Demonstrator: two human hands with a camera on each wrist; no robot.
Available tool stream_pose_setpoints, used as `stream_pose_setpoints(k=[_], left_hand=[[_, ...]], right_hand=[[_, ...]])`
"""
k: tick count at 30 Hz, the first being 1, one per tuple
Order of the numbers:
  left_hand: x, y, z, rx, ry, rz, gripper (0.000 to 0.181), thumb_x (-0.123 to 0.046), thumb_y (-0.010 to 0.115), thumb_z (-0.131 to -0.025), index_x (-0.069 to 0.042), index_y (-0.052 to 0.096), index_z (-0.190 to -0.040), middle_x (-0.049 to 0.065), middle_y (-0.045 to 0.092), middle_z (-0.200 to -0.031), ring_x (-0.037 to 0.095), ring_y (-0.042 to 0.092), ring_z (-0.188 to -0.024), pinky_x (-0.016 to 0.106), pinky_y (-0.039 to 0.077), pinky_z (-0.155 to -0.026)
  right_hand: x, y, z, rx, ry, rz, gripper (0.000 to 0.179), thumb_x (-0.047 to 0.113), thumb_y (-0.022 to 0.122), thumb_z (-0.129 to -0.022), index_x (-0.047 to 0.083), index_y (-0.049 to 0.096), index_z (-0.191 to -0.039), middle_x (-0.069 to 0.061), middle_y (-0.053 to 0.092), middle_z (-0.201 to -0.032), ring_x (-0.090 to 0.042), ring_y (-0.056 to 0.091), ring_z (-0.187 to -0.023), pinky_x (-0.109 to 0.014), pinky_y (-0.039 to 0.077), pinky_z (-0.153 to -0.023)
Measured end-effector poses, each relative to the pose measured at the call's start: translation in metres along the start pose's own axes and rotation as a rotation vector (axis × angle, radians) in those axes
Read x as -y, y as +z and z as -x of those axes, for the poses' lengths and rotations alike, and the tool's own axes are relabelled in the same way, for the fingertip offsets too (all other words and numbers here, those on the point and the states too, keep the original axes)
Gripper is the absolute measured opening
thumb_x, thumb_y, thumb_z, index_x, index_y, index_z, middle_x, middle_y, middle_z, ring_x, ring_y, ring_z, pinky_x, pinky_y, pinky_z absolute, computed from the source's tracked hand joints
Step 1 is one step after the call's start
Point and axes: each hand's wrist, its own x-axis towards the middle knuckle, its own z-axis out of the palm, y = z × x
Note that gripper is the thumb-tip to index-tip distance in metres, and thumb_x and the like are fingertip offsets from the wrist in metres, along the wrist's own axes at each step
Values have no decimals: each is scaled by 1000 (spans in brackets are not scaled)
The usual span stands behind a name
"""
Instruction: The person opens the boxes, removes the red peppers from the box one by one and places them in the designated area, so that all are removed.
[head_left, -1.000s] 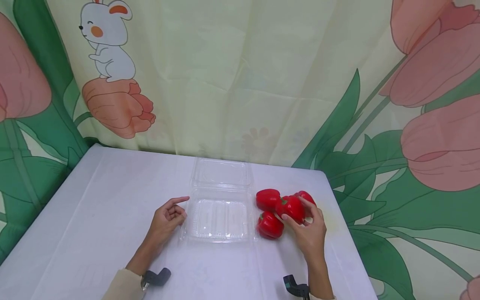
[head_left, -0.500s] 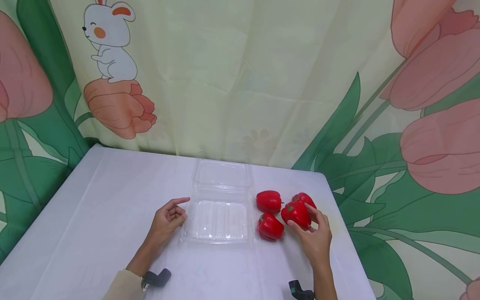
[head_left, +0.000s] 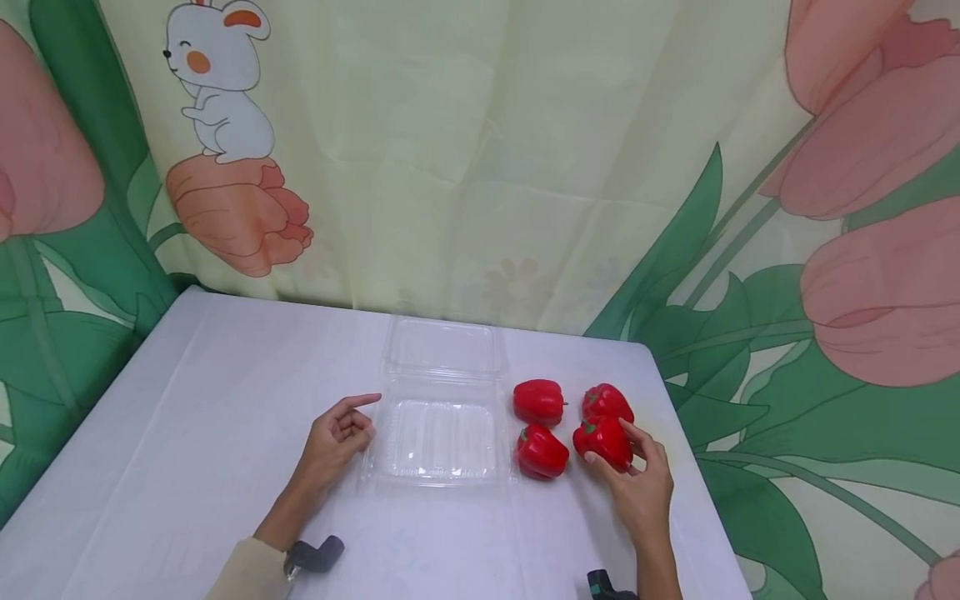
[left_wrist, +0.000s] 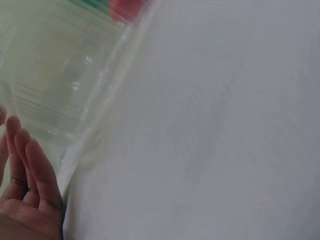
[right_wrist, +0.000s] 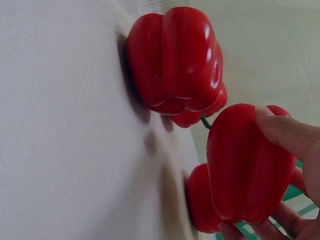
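Note:
Fingers and thumb of my right hand [head_left: 645, 492] grip a red bell pepper [head_left: 604, 442], its green stem end facing away to the left. In the right wrist view the thumb lies across this bell pepper [right_wrist: 247, 165]; whether it touches the table is unclear. Three more red bell peppers lie close by: back left [head_left: 537, 402], front left [head_left: 542, 452] and back right [head_left: 606, 402]. At the left rim of a clear plastic clamshell box [head_left: 442, 454], my left hand [head_left: 337, 437] has its index finger straight along the edge. The box's lid [head_left: 444, 346] is folded back.
A white cloth covers the table [head_left: 225, 417]. Behind it hangs a printed curtain [head_left: 420, 167] with a rabbit and tulips. The back edge of the lid lies near the curtain. Each wrist wears a black camera mount [head_left: 318, 554].
My right hand has moved right and toward me with the bell pepper, away from the two left peppers and lower down. The left hand and the box stay put.

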Motion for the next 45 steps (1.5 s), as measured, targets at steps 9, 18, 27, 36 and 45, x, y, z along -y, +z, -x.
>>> stream_pose_setpoints(k=[9,18,27,36,45], left_hand=[[1,3,2,8,-11,3,51,3,69,-96,-14,63,-143,4,65,-92,10,60,-74,20,56,-67],[0,1,4,3,-9,-12,50,3,69,-96,-12,63,-144,7,65,-93,10,60,-76,19,56,-68],[1,0,2,23,-8,8,50,3,69,-97,-10,62,-144,7,65,-93,11,60,-75,19,55,-67],[5,2,0,42,-5,-6,51,2,69,-97,-13,61,-145,4,65,-92,10,60,-74,21,55,-67],[-4,-4,6,-23,-43,-31,61,0,55,-102,-22,44,-159,17,67,-100,16,67,-83,25,62,-79]], right_hand=[[-14,-4,-1,23,41,12,91,27,96,-78,22,51,-157,-16,47,-155,-41,48,-141,-60,54,-103],[-22,-3,-2,49,73,61,92,27,95,-79,21,49,-158,-19,46,-155,-43,46,-142,-63,54,-104],[-31,0,-4,71,97,75,93,30,94,-80,23,47,-161,-22,45,-155,-46,43,-143,-64,53,-104],[-35,-3,-5,73,104,84,97,35,94,-80,24,44,-163,-22,45,-156,-46,43,-144,-63,54,-105],[-9,12,0,-87,-38,106,90,25,90,-83,25,46,-161,-16,42,-163,-41,38,-148,-66,55,-101]])
